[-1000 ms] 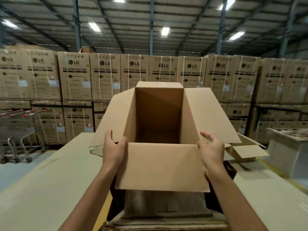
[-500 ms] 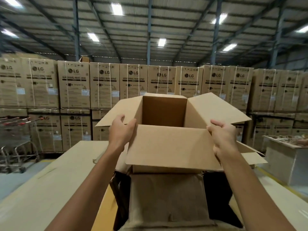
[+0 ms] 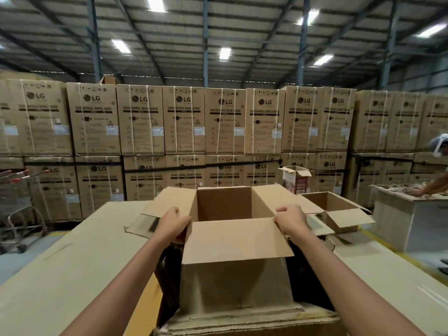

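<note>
Over the last second the box [image 3: 232, 284] comes down from a raised, tilted pose, its mouth facing the person, to an upright one with the mouth facing up. It now appears to stand on a pile of flat cardboard [image 3: 254, 320] directly in front of the person, in the gap between two pale surfaces [image 3: 72, 263]. To my eye this means the box is set up and about ready to be filled. The left hand [image 3: 173, 225] curls round the near left corner of the rim and the right hand [image 3: 292, 220] round the near right corner, both gripping the box. It is plain brown cardboard, apparently empty inside, with all four top flaps splayed outward and the near flap hanging toward the person.
</note>
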`<state>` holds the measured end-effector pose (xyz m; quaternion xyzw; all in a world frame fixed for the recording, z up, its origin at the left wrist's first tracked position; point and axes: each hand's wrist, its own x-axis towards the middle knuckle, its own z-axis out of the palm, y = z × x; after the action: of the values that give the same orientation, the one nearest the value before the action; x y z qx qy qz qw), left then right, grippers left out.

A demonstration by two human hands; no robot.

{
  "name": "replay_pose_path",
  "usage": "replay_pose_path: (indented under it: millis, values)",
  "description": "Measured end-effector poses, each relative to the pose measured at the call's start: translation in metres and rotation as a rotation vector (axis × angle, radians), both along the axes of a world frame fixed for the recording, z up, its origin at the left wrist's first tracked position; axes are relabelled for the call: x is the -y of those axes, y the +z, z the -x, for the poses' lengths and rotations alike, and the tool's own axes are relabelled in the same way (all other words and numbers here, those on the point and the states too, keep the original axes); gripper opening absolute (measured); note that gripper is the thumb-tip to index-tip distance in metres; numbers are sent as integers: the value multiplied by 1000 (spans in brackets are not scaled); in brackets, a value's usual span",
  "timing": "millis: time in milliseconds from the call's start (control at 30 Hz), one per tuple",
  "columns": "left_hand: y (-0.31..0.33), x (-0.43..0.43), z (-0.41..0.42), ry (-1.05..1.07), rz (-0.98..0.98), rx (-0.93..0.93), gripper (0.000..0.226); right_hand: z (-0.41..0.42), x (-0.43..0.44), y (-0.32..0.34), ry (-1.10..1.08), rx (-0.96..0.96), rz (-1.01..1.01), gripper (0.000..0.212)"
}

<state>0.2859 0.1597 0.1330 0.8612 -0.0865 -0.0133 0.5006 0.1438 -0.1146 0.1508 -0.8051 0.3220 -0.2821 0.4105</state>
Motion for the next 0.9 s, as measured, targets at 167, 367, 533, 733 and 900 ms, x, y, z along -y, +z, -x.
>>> replay_pose_path:
  millis: [167, 367, 533, 733, 900]
  values:
    - [6, -8, 18, -63, -407, 101, 27, 19, 4, -6, 30, -322, 358, 11]
    - [38, 10, 15, 90, -546, 638, 38, 14, -1, -5, -7, -346, 649, 15]
    - [26, 44, -19, -14, -504, 666, 46, -13, 9, 0, -67, -194, 757, 18]
    - [16, 81, -105, -77, -748, 546, 72, -88, 47, 9, 211, -150, 763, 39]
    - [23, 103, -175, -155, -907, 488, 85, -163, 85, 8, 380, -375, 695, 81]
